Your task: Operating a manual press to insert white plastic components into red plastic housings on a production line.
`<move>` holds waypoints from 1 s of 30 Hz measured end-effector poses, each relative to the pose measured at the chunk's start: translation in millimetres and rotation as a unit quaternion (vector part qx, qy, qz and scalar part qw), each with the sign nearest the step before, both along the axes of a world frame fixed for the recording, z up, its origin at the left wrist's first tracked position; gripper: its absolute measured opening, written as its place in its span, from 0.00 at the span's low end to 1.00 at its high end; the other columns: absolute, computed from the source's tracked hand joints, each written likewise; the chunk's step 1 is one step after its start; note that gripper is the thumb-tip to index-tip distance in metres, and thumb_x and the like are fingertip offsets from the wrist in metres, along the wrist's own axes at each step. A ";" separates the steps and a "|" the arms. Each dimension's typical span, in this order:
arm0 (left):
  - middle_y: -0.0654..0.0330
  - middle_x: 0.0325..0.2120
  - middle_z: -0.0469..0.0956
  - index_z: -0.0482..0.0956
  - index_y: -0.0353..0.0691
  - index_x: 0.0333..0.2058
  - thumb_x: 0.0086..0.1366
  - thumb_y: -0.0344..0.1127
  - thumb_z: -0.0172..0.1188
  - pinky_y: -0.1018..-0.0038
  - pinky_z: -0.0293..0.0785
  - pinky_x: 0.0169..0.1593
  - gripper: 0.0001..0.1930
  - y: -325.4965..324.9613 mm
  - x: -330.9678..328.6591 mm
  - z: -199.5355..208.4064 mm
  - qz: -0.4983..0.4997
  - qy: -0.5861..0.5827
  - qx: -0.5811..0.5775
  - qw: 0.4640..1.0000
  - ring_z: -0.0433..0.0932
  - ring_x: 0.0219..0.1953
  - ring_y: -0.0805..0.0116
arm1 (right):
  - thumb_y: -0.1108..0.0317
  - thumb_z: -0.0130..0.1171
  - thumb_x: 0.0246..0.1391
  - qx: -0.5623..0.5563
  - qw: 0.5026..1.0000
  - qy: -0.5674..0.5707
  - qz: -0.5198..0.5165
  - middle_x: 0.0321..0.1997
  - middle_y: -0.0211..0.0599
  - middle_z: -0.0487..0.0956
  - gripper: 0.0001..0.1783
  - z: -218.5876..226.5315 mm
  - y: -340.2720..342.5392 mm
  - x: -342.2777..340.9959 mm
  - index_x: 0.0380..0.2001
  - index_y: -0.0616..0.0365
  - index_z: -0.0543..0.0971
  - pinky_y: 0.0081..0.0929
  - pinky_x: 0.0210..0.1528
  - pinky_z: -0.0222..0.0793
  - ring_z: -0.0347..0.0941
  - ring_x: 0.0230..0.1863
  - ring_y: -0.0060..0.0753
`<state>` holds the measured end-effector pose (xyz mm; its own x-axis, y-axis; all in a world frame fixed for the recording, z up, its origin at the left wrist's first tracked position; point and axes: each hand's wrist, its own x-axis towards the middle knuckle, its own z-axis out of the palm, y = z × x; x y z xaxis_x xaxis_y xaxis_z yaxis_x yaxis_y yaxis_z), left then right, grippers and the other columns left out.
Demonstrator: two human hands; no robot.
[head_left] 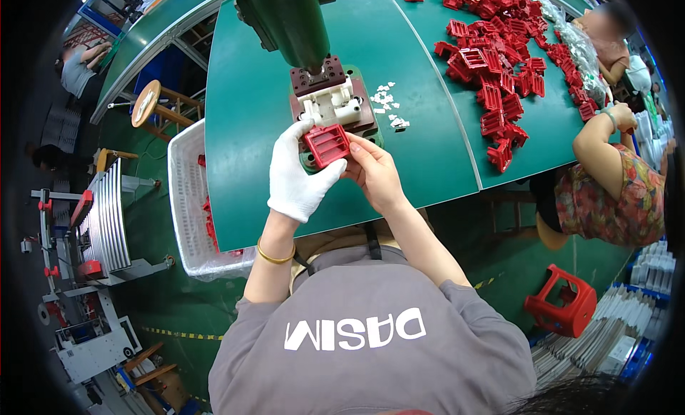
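Note:
Between my two hands is a red plastic frame (327, 145) with slots across it, held just in front of a press fixture. My left hand (300, 171), in a white glove, is closed on its left side. My bare right hand (374, 174) pinches its right edge between thumb and fingers. Behind it sits the white fixture block (328, 103) on a dark red base, below a green press head (289, 26). Small white pieces (385, 98) lie scattered on the green table to the right of the fixture.
A big heap of red plastic frames (492, 65) covers the table's right part. At left, below the table edge, stands a white crate (187, 222) with red parts. Another person (606, 180) sits at right, near a red stool (561, 301). A wooden stool (147, 103) stands left.

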<state>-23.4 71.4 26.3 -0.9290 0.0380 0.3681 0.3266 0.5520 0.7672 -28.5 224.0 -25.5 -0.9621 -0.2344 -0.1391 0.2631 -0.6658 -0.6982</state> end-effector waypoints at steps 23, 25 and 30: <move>0.56 0.59 0.68 0.63 0.35 0.61 0.45 0.31 0.78 0.66 0.68 0.63 0.45 -19.4 0.0 -14.5 -0.188 -0.201 0.382 0.882 0.69 0.60 0.62 | 0.72 0.60 0.60 0.264 0.917 0.260 -0.150 0.43 0.42 0.83 0.17 33.5 3.2 26.2 0.51 0.65 0.77 0.23 0.40 0.77 0.81 0.40 0.25; 0.55 0.57 0.70 0.65 0.35 0.60 0.46 0.31 0.77 0.67 0.68 0.62 0.43 -37.2 -1.6 -15.2 -0.142 -0.180 0.357 0.905 0.71 0.58 0.62 | 0.71 0.60 0.60 0.318 0.893 0.283 -0.148 0.43 0.41 0.83 0.17 39.1 14.2 23.3 0.51 0.65 0.77 0.23 0.40 0.77 0.80 0.39 0.24; 0.52 0.50 0.75 0.66 0.32 0.59 0.57 0.26 0.66 0.70 0.76 0.51 0.31 -161.8 2.3 -27.8 0.081 -0.023 0.358 0.930 0.78 0.45 0.64 | 0.70 0.53 0.61 0.196 0.891 0.389 -0.130 0.48 0.42 0.81 0.16 140.5 78.0 33.4 0.50 0.67 0.77 0.25 0.48 0.70 0.76 0.44 0.29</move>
